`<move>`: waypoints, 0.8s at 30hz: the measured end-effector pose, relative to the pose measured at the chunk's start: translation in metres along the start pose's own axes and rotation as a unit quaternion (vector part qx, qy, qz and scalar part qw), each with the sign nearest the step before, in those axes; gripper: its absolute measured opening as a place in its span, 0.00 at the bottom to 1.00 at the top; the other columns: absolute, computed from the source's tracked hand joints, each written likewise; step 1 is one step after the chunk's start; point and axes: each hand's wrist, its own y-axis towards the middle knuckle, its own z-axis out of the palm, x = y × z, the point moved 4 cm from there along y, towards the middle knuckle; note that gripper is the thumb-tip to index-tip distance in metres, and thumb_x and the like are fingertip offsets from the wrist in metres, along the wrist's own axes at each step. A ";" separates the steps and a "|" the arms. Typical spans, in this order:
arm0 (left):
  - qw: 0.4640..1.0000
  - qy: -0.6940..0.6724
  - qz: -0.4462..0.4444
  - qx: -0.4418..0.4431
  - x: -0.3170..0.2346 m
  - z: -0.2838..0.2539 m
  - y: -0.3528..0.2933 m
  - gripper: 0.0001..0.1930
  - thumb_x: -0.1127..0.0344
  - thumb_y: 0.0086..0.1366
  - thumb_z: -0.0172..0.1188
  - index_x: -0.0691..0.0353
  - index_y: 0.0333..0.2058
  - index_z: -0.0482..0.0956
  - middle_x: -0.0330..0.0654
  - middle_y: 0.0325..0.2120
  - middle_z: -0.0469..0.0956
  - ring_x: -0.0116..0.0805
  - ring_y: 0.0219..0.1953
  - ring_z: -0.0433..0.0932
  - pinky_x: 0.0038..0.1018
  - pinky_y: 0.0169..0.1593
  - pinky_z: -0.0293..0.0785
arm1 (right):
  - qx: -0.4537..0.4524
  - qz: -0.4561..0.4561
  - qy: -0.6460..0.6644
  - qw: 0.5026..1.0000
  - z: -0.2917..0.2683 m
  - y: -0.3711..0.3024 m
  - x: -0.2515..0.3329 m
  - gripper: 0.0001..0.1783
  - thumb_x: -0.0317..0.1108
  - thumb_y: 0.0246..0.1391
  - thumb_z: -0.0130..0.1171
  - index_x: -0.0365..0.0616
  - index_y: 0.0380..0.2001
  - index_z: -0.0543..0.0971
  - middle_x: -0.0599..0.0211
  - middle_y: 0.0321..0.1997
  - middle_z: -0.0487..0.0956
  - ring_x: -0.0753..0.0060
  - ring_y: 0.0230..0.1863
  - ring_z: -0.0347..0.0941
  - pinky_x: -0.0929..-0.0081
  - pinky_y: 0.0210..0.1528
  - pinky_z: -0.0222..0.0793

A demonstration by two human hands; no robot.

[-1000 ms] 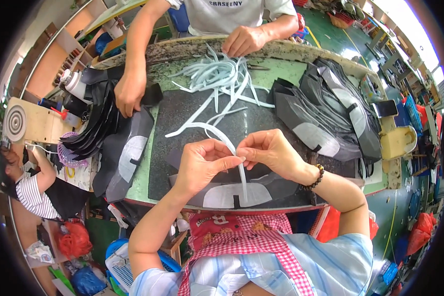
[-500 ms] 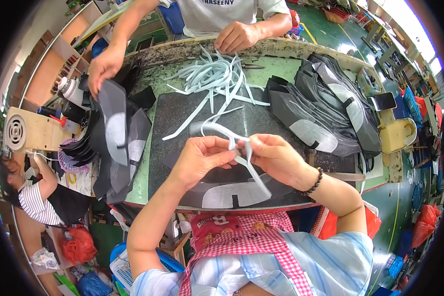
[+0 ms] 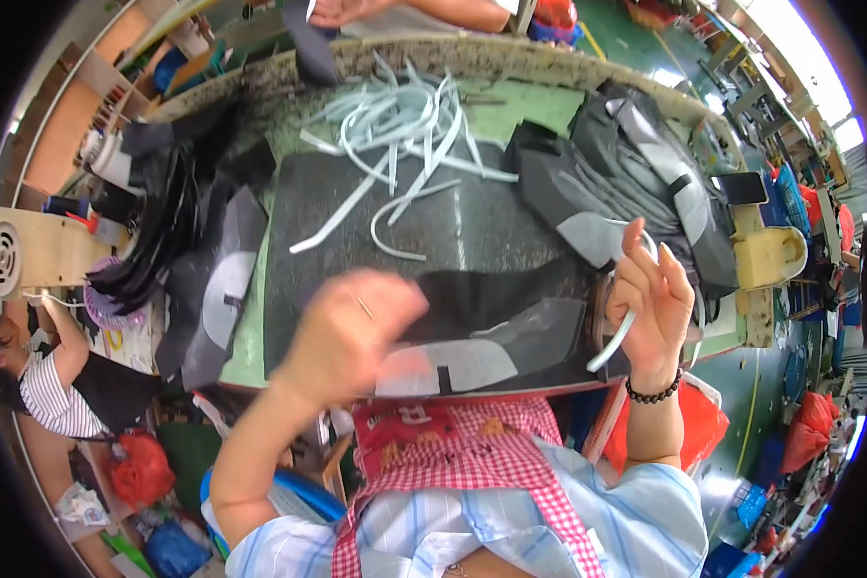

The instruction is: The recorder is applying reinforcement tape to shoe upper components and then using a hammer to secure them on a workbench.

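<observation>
Drawn apart since half a second ago, when they meet around a pale strip, the two hands now stand well separated in the head view. The right hand is raised before the stack of dark panels, its fingers closed on that strip, one end slanting down toward the surface. The left hand is blurred above the black mat; whether it grips anything, I cannot tell. A dark piece with a grey patch lies on the mat between them, now more exposed. Beyond, the strip heap stays put, but the co-worker's hand is at the top edge, beside a dark panel.
</observation>
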 end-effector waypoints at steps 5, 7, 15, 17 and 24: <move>0.990 0.114 0.066 0.041 -0.049 0.079 -0.061 0.28 0.53 0.51 0.69 0.62 0.49 0.79 0.43 0.48 0.78 0.41 0.53 0.75 0.37 0.54 0.71 | 0.103 0.050 -0.127 0.985 -0.016 0.012 -0.073 0.13 0.39 0.65 0.46 0.46 0.46 0.74 0.81 0.13 0.51 0.81 0.18 0.49 0.79 0.20 0.51; 0.996 0.089 0.009 0.020 -0.055 0.082 -0.057 0.28 0.54 0.51 0.70 0.62 0.49 0.79 0.44 0.49 0.78 0.41 0.53 0.75 0.37 0.55 0.71 | 0.118 0.062 -0.154 0.979 -0.016 0.012 -0.107 0.12 0.39 0.66 0.45 0.48 0.44 0.74 0.79 0.15 0.56 0.80 0.21 0.52 0.79 0.23 0.53; 0.622 -0.705 -0.333 -0.066 -0.024 0.060 -0.093 0.07 0.74 0.64 0.63 0.68 0.40 0.80 0.38 0.28 0.82 0.20 0.28 0.79 0.17 0.33 0.76 | 0.141 -0.082 -0.410 0.898 -0.037 -0.001 -0.134 0.18 0.45 0.64 0.47 0.43 0.29 0.76 0.70 0.24 0.64 0.70 0.30 0.61 0.70 0.35 0.59; 0.690 -0.572 -0.439 -0.063 -0.010 0.039 -0.098 0.06 0.74 0.67 0.60 0.70 0.40 0.79 0.42 0.29 0.82 0.26 0.29 0.81 0.20 0.33 0.78 | 0.234 -0.064 -0.728 0.641 -0.020 -0.003 -0.110 0.16 0.41 0.65 0.51 0.39 0.36 0.81 0.63 0.33 0.73 0.67 0.36 0.69 0.68 0.40 0.66; 0.588 -0.707 -0.390 0.043 0.021 0.052 -0.104 0.23 0.63 0.67 0.62 0.67 0.57 0.70 0.41 0.35 0.79 0.25 0.33 0.80 0.22 0.39 0.77 | 0.098 0.033 -0.769 0.631 -0.025 0.006 -0.109 0.06 0.24 0.57 0.59 0.32 0.35 0.82 0.63 0.25 0.81 0.79 0.25 0.79 0.83 0.28 0.73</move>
